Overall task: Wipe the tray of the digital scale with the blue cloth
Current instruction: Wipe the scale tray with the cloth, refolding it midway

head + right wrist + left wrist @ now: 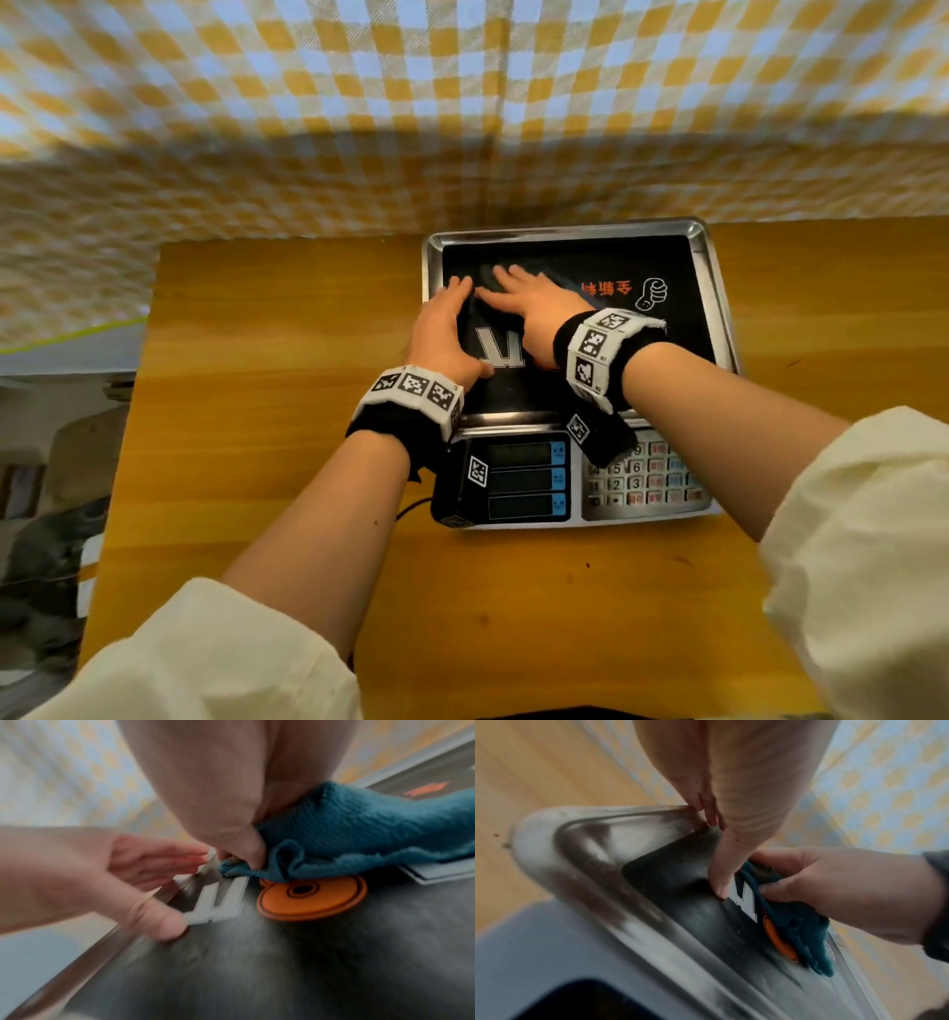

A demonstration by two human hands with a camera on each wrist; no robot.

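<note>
A: While the blue cloth (359, 833) is lying bunched up on the black mat inside the tray (711, 288), is the right hand (534, 303) really holding it?

B: Yes. From the right wrist, the thumb is pinching a fold of it, and the rest is spreading out under the hand. From the head view the fingers are lying flat on top, pressing it down.

A: And where is all this happening?

B: On the left half of the tray, near the far side. The tray is sitting on top of the digital scale (570, 483), and the scale is standing on the wooden table (257, 411).

A: What is the left hand (447, 334) doing?

B: It is holding the left rim of the tray. The fingers are wrapping the metal edge and the thumb is pushing down on the mat, just beside the cloth.

A: So how should the wiping go?

B: I am thinking the left hand should be holding tight, so the tray is not sliding or tipping. The right hand should be pressing flat and going in long rows, side to side, and into the corners. The orange sticker (311, 898) is bumpy, so going over it gently is smart. Most of the right half is looking unwiped, but I am only guessing.
</note>
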